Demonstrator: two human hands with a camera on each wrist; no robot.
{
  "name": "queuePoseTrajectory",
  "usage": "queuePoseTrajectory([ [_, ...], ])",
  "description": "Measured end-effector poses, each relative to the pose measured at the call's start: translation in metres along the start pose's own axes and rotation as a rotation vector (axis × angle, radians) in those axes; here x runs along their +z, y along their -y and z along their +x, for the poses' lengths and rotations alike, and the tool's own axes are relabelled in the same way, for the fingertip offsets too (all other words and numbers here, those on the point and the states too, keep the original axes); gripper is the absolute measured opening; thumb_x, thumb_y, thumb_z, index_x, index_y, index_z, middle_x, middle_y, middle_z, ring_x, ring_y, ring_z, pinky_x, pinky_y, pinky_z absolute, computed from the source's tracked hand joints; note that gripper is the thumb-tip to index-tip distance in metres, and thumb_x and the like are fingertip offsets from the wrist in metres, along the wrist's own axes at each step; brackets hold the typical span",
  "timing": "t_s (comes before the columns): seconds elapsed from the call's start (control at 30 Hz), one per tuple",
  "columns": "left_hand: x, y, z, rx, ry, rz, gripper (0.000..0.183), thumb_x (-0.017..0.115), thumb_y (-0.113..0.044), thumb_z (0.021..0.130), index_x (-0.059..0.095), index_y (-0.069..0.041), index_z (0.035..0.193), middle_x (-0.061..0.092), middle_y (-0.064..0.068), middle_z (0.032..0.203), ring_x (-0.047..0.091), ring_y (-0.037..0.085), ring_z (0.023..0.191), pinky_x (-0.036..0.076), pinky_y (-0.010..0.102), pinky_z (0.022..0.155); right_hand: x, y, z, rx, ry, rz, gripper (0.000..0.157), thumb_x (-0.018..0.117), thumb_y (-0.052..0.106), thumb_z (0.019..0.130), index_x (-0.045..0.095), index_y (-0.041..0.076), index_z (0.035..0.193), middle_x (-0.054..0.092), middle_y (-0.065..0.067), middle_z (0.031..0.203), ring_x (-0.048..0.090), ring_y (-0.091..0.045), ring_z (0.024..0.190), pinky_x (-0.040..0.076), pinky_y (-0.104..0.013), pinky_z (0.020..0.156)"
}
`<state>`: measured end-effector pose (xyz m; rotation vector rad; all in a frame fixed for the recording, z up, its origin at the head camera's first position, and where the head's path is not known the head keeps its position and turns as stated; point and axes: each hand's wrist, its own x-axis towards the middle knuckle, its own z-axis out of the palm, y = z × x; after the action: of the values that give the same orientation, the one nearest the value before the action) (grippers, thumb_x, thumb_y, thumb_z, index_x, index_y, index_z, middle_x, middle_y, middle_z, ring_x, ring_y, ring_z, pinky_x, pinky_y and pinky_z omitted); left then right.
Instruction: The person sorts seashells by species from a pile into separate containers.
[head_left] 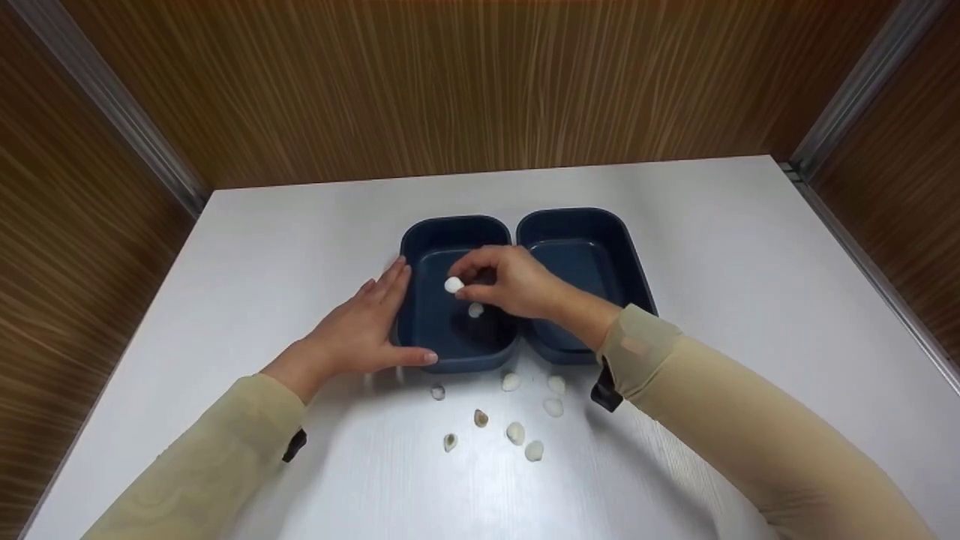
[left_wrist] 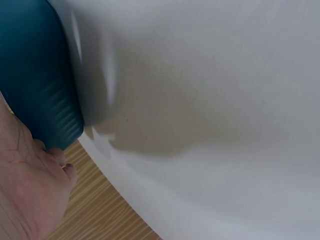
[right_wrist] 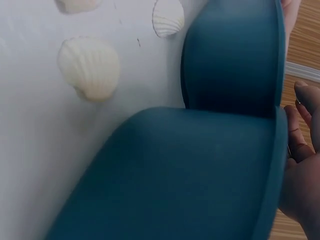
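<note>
Currently I've got R hand w/ grip narrow, pinching one white seashell over the L dark-blue tray, L hand w/ fingers straight & thumb wide at its edge, & more seashells on the counter nearby.

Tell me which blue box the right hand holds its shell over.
The left box, with the left hand against its side; the right box lies under the right wrist.
</note>
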<state>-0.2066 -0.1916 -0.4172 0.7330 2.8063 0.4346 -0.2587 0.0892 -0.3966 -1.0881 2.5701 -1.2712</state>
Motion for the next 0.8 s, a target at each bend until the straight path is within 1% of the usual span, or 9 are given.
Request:
queuePoseTrajectory([
  [0.13, 0.000, -0.001, 0.001, 0.003, 0.000, -0.003, 0.136, 0.059, -0.090, 0.083, -0.004, -0.007, 0.170, -0.012, 0.006, 0.178, 0.007, 0.025, 0.163, 0.011, 0.047, 0.131, 0.001, 0.000, 0.000, 0.009, -0.019, -0.022, 0.039, 0.083, 0.013, 0.094, 0.074, 0.004, 0.131, 0.074, -0.014, 0.118, 0.069, -0.028, 0.112, 0.054, -0.046, 0.103],
  [0.23, 0.001, -0.002, 0.002, 0.002, -0.001, -0.003, 0.136, 0.059, -0.091, 0.082, -0.004, -0.007, 0.170, -0.012, 0.006, 0.178, 0.008, 0.026, 0.163, 0.012, 0.047, 0.131, -0.003, 0.002, -0.003, 0.023, -0.034, 0.000, 0.044, 0.082, 0.013, 0.095, 0.071, 0.004, 0.136, 0.073, -0.016, 0.125, 0.068, -0.032, 0.118, 0.051, -0.050, 0.109],
  [0.37, 0.001, -0.002, 0.004, 0.010, -0.003, -0.003, 0.137, 0.058, -0.091, 0.083, -0.003, -0.006, 0.170, -0.012, 0.007, 0.178, 0.008, 0.026, 0.163, 0.011, 0.046, 0.131, -0.013, 0.007, -0.011, 0.016, -0.053, 0.041, 0.042, 0.081, 0.012, 0.096, 0.070, 0.004, 0.136, 0.073, -0.017, 0.123, 0.068, -0.035, 0.116, 0.053, -0.052, 0.105],
  [0.47, 0.002, -0.001, 0.005, 0.021, -0.010, -0.002, 0.137, 0.059, -0.090, 0.083, -0.003, -0.004, 0.170, -0.011, 0.008, 0.178, 0.009, 0.026, 0.163, 0.010, 0.047, 0.131, -0.023, 0.013, -0.021, -0.010, -0.075, 0.053, 0.041, 0.081, 0.012, 0.096, 0.071, 0.005, 0.136, 0.075, -0.013, 0.117, 0.070, -0.030, 0.106, 0.057, -0.047, 0.095],
  [0.57, 0.003, 0.000, 0.006, 0.022, -0.022, -0.007, 0.138, 0.061, -0.089, 0.082, -0.003, -0.005, 0.170, -0.010, 0.009, 0.178, 0.009, 0.027, 0.163, 0.010, 0.047, 0.131, -0.032, 0.019, -0.033, -0.031, -0.095, 0.064, 0.040, 0.081, 0.011, 0.096, 0.072, 0.008, 0.135, 0.076, -0.009, 0.111, 0.070, -0.022, 0.099, 0.058, -0.041, 0.090],
  [0.63, 0.003, 0.000, 0.006, 0.026, -0.034, -0.011, 0.138, 0.063, -0.088, 0.082, -0.003, -0.004, 0.170, -0.009, 0.010, 0.178, 0.009, 0.028, 0.163, 0.011, 0.048, 0.131, -0.036, 0.021, -0.042, -0.047, -0.106, 0.068, 0.040, 0.082, 0.011, 0.095, 0.072, 0.008, 0.135, 0.076, -0.008, 0.108, 0.069, -0.019, 0.098, 0.058, -0.040, 0.090],
  [0.7, 0.004, 0.000, 0.005, 0.017, -0.035, -0.019, 0.138, 0.063, -0.088, 0.081, -0.003, -0.005, 0.170, -0.009, 0.008, 0.178, 0.008, 0.027, 0.163, 0.011, 0.047, 0.131, -0.040, 0.023, -0.052, -0.061, -0.111, 0.073, 0.040, 0.082, 0.010, 0.095, 0.072, 0.007, 0.134, 0.076, -0.009, 0.106, 0.070, -0.018, 0.097, 0.059, -0.038, 0.091],
  [0.8, 0.006, 0.001, 0.005, 0.006, -0.036, -0.033, 0.139, 0.063, -0.089, 0.081, -0.005, -0.008, 0.170, -0.011, 0.005, 0.178, 0.006, 0.024, 0.163, 0.012, 0.045, 0.131, -0.045, 0.025, -0.068, -0.079, -0.106, 0.081, 0.041, 0.082, 0.009, 0.095, 0.072, 0.007, 0.135, 0.075, -0.005, 0.104, 0.070, -0.018, 0.096, 0.060, -0.036, 0.090],
])
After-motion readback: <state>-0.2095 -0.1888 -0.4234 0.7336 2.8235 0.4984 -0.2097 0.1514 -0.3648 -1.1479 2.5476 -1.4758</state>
